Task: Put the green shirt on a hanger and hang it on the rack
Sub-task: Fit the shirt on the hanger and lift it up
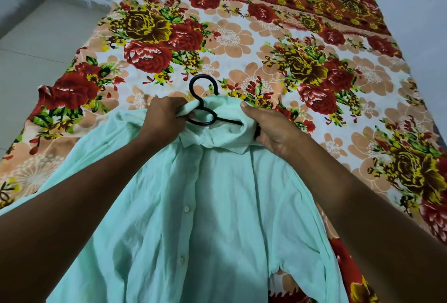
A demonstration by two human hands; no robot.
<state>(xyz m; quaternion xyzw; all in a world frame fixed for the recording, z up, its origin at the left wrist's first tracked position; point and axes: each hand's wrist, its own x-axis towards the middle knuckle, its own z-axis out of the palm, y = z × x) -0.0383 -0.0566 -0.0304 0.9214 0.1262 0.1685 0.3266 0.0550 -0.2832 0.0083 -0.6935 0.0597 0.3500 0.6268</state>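
No text, label, brand, number or sign can be read anywhere in the view
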